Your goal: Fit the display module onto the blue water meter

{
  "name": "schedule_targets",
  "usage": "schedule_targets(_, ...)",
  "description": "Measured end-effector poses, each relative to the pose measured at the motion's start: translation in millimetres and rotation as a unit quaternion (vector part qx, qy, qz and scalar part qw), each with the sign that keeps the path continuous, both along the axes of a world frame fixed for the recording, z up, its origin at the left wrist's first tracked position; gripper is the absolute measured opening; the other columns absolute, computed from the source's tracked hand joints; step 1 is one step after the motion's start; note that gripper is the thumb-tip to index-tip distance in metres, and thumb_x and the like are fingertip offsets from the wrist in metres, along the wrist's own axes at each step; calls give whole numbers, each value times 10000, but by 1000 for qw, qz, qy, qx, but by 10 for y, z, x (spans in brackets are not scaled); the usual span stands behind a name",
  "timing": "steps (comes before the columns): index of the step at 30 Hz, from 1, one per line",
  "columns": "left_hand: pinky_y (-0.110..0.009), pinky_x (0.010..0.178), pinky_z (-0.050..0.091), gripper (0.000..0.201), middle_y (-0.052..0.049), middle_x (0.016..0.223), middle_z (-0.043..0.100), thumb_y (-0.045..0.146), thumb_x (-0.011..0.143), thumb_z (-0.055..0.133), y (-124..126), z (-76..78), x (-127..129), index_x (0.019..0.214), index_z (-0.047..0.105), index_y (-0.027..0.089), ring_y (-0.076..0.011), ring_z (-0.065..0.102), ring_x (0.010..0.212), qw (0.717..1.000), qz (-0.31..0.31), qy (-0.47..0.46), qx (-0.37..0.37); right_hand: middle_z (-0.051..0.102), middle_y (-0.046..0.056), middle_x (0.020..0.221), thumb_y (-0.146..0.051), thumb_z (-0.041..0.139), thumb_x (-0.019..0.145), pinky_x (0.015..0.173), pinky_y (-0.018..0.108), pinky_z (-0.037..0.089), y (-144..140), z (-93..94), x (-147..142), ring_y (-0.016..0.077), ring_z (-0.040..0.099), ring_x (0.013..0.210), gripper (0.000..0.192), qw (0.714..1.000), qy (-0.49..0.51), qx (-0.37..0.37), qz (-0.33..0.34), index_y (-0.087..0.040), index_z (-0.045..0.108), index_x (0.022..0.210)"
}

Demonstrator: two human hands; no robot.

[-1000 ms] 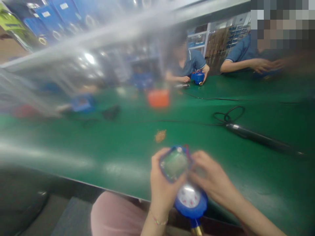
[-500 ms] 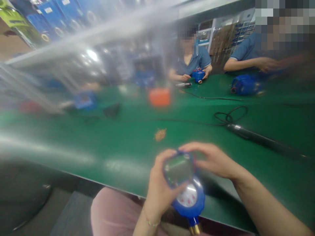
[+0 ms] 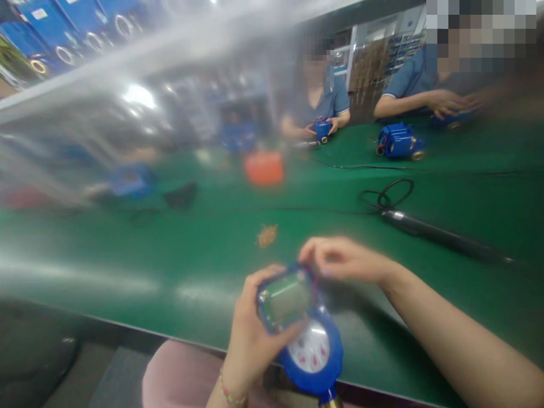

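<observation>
From the head view we count one blue water meter [image 3: 308,345] in our grasp, held over the near edge of the green table [image 3: 191,249], its white dial facing up and a brass fitting showing at its bottom. Our left hand [image 3: 250,334] wraps around the meter's left side, fingers curled over the rim and thumb pressed against the edge of its one green display module [image 3: 287,298]. Our right hand [image 3: 342,259] reaches in from the right, its fingertips pressed together, pinching the upper right corner of that module.

On the table we count one small heap of brass-coloured bits [image 3: 267,235] just beyond the meter, one dark electric screwdriver [image 3: 433,235] lying toward the right edge, with its one black cable [image 3: 385,195] coiled beside it, and one orange box [image 3: 263,168] farther back. Along the far edge sit two co-workers in blue shirts; the middle one holds a blue meter [image 3: 322,129], and another blue meter [image 3: 397,140] lies on the table near the second. A blurred clear plastic sheet [image 3: 106,113] hides the left part of the view.
</observation>
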State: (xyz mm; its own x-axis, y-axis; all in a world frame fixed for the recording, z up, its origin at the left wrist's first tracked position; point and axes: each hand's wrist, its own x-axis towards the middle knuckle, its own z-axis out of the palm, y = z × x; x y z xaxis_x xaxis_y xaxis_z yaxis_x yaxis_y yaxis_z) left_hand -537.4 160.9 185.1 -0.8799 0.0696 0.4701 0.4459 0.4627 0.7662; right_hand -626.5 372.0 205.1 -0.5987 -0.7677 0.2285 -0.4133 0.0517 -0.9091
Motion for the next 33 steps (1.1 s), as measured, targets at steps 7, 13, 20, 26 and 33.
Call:
schedule_targets(7, -428, 870, 485, 638, -85, 1104, 546, 272, 555, 730, -35, -59, 14, 1111, 418, 242, -222, 560, 999, 999, -38, -12, -1, 498, 61, 1170, -285, 601, 741, 959, 356, 330, 50, 63, -180, 170, 457, 1097, 155, 995, 46, 52, 77, -141, 585, 687)
schedule_targets(13, -475, 864, 473, 632, -100, 1094, 550, 251, 522, 735, -16, -114, -26, 1082, 444, 219, -274, 526, 1050, 999, -19, 17, 40, 512, 64, 1133, -286, 591, 747, 951, 350, 343, -37, 53, -224, 160, 483, 1053, 145, 990, 35, 66, 121, -145, 612, 720)
schedule_targets(20, -499, 915, 430, 625, -99, 1104, 557, 219, 504, 743, -103, -27, -92, 1065, 469, 216, -277, 517, 1067, 997, 16, -18, 74, 492, 64, 1158, -310, 581, 749, 997, 380, 284, 5, 178, -166, 194, 397, 1159, 178, 989, 39, 18, 138, -152, 596, 667)
schedule_targets(26, -498, 911, 435, 611, -116, 1087, 566, 274, 490, 759, -137, 15, -136, 1029, 488, 177, -278, 523, 1055, 998, 20, -46, 29, 515, 61, 997, -339, 525, 790, 867, 320, 384, -112, 327, 29, 146, 490, 929, 275, 997, 36, 19, 67, -137, 561, 607)
schedule_targets(33, -485, 898, 453, 612, -108, 1081, 562, 313, 506, 748, -57, 16, -124, 1036, 483, 162, -259, 538, 1029, 997, 58, -28, 45, 488, 66, 905, -296, 527, 789, 714, 286, 393, -159, 219, 84, 120, 467, 793, 312, 998, -29, -39, 46, -99, 507, 548)
